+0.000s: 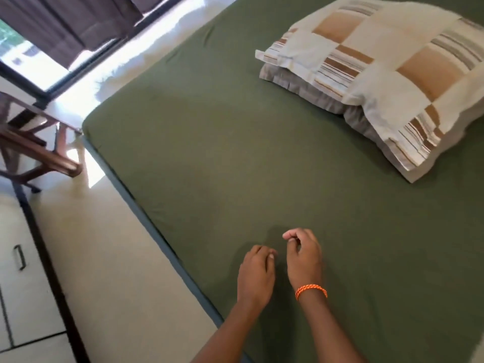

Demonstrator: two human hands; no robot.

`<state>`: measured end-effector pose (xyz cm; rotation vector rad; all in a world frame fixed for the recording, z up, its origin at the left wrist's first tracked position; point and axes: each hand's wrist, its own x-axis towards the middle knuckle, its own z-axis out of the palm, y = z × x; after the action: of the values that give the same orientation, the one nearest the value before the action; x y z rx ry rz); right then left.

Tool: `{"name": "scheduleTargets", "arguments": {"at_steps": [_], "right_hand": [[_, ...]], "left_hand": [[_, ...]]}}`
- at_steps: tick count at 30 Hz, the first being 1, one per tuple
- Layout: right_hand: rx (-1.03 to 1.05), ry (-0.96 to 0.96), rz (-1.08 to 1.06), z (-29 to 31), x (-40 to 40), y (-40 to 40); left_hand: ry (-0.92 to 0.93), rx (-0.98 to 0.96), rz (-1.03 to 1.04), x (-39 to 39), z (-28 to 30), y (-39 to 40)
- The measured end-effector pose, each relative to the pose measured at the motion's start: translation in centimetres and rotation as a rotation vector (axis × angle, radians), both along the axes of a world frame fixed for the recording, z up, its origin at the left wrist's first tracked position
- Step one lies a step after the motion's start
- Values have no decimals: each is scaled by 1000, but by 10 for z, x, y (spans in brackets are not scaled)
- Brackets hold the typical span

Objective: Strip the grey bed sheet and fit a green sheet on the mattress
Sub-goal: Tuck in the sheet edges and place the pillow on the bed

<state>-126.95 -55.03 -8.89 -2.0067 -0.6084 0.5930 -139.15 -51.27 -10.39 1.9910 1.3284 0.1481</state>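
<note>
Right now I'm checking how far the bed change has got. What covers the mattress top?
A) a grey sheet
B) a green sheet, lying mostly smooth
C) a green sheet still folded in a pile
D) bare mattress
B: the green sheet lies spread across the mattress top and wraps its far corner, with the patchwork pillow resting on it.

Green sheet (235,153): matt cloth, smooth w/ faint creases. Pillow (387,74): patchwork cloth, cream, tan & striped, soft-looking. Chair (39,150): dark wood, slight gloss. Floor (112,258): pale, smooth. Bracelet (311,290): braided orange cord.
</note>
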Motion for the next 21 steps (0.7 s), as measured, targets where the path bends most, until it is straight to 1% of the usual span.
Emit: {"name": "scheduleTargets", "arguments": {"at_steps": [3, 6, 8, 9, 12, 17, 21], "right_hand": [[20, -2, 52, 16, 28, -27], [22, -17, 100, 45, 71, -64], [7, -26, 172, 73, 107, -90], [5, -30, 187, 79, 116, -95], [15, -44, 215, 121, 165, -112], [70, -28, 279, 196, 232, -126], [95, 33, 293, 248, 273, -138]], "left_hand": [[-93, -19, 73, 27, 14, -32], [-218, -30, 194, 75, 49, -74], [-331, -46, 317, 110, 85, -103], [-372, -59, 363, 119, 94, -109], [-445, -66, 462, 163, 137, -131], [-560, -83, 547, 221, 209, -153], [-585, -48, 542, 245, 246, -167]]}}
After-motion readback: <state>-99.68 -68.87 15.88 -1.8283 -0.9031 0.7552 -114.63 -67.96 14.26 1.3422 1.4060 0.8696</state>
